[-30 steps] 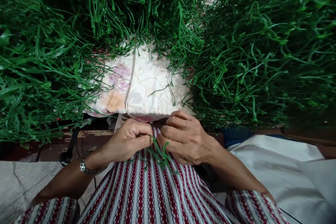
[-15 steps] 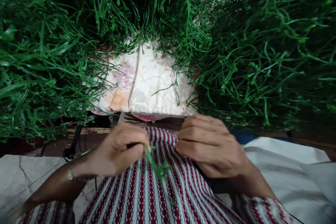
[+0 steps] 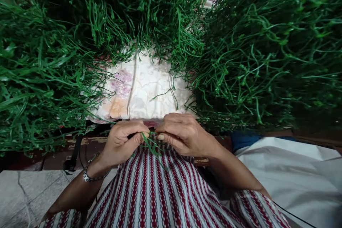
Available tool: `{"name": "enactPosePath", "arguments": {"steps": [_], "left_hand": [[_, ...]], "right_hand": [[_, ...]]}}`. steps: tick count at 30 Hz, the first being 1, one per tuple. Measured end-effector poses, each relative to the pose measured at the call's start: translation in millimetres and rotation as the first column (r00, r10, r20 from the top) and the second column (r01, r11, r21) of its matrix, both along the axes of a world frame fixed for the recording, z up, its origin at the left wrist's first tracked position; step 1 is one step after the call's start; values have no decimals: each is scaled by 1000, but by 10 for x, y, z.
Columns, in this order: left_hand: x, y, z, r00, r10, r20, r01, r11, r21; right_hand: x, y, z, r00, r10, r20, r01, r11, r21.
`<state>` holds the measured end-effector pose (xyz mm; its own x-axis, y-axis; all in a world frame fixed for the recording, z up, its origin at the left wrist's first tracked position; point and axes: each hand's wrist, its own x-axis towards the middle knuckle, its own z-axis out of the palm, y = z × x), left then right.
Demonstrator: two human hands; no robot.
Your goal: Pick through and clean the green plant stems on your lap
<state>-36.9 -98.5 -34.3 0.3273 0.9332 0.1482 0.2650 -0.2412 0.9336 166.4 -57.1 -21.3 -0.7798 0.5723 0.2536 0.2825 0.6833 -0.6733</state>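
Note:
Thin green stems [image 3: 153, 146] hang in front of the striped red and white garment, below my fingertips. My left hand [image 3: 125, 141] pinches them between thumb and forefinger. Close beside it, my right hand [image 3: 184, 134] has its thumb and forefinger closed on the same stems, near their upper end. A small gap separates the two hands. Both are just past the near edge of a flower-patterned white cloth [image 3: 149, 85], where a few loose stems [image 3: 171, 94] lie.
Large heaps of green stems stand at the left [image 3: 40, 67], at the back [image 3: 128, 7] and at the right [image 3: 253, 53]. White fabric [image 3: 288, 171] lies at the lower right. A black strap [image 3: 76, 155] hangs over the brown table edge at the left.
My right hand has moved left, up to my left hand, and its thumb and forefinger are now on the stems. The view has shifted slightly.

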Motion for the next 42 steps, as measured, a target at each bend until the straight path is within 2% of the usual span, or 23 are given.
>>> {"name": "enactPosePath", "arguments": {"steps": [4, 8, 10, 14, 17, 20, 23, 24, 25, 26, 27, 29, 30, 31, 32, 34, 36, 38, 42], "left_hand": [[60, 20, 8, 998, 4, -55, -3, 1000, 16], [150, 19, -55, 999, 31, -42, -31, 999, -9], [157, 23, -84, 1000, -28, -15, 27, 999, -30], [85, 49, -78, 961, -266, -79, 264, 964, -24], [34, 64, -21, 867, -471, -163, 474, 880, -22], [12, 80, 61, 714, -673, -193, 682, 731, -30], [-41, 127, 162, 580, -797, -170, 799, 597, -71], [-70, 150, 198, 559, -818, -135, 816, 571, -87], [-99, 175, 232, 572, -816, -88, 811, 578, -87], [-123, 200, 261, 623, -781, -39, 777, 624, -81], [-136, 223, 280, 710, -704, 1, 702, 708, -81], [-117, 256, 275, 903, -426, 59, 430, 893, -130], [-84, 265, 248, 962, -260, 86, 272, 946, -179], [-39, 271, 205, 986, -117, 119, 142, 961, -238], [14, 272, 151, 986, 0, 167, 51, 952, -301], [125, 271, 26, 942, 172, 287, -39, 909, -415], [223, 270, -84, 881, 292, 371, -85, 871, -484], [294, 272, -156, 829, 381, 410, -135, 847, -515], [359, 269, -191, 766, 481, 427, -277, 846, -455]], "right_hand": [[-20, -38, -40, 999, -24, 45, 24, 1000, -1], [-83, -60, -126, 997, -74, 37, 75, 997, -31], [-90, -54, -159, 999, -47, -5, 47, 995, -88], [-58, -34, -169, 987, 136, -85, -150, 970, -190], [-45, -59, -144, 958, 275, -87, -286, 942, -176], [-38, -99, -85, 903, 431, -12, -428, 894, -134], [24, -80, 24, 825, 562, 55, -545, 818, -183], [61, -53, 67, 796, 604, 36, -583, 781, -223], [103, -18, 107, 778, 629, -4, -607, 749, -263], [144, 24, 140, 781, 622, -48, -606, 739, -294], [177, 69, 162, 812, 576, -88, -572, 759, -311], [204, 148, 159, 923, 361, -137, -386, 864, -324], [191, 175, 133, 965, 215, -150, -254, 909, -331], [162, 189, 92, 985, 68, -159, -120, 929, -349], [120, 192, 41, 984, -68, -166, -1, 924, -382], [15, 165, -75, 949, -255, -187, 135, 861, -491], [-92, 113, -177, 914, -342, -219, 152, 787, -597], [-180, 58, -243, 891, -381, -248, 135, 742, -657], [-271, -15, -287, 867, -455, -204, 235, 734, -638]]}}
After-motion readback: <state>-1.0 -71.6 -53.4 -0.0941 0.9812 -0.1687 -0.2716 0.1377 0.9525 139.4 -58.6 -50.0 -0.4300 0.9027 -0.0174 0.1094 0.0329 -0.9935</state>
